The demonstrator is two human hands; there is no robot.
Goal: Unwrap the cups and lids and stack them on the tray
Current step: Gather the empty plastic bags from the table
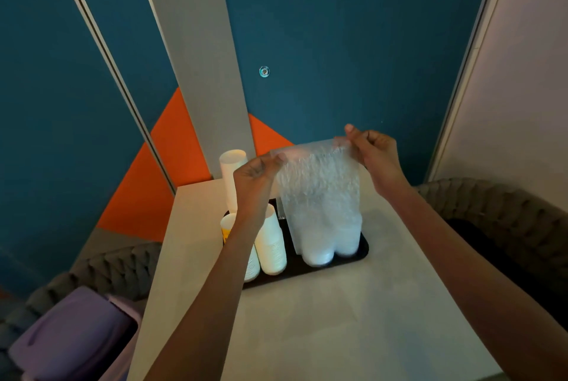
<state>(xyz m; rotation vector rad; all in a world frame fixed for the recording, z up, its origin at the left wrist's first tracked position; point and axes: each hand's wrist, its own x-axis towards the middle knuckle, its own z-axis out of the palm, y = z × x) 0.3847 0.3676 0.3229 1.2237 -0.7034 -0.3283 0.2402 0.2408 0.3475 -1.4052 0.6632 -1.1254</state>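
**Pale table, blue-and-orange wall behind: lid bag at the opening step**

A black tray (295,268) sits on the table (307,319). Cup stacks (272,245) stand at its left, and a clear plastic bag (319,190) of white lids (319,254) stands at its right. The left hand (255,178) and right hand (373,153) each pinch the bag's top edge, fingers curled.

Judgement: the film is thin, limp and slippery, and the lids are light and crushable. Take hold of the film near the mouth, not the lids.
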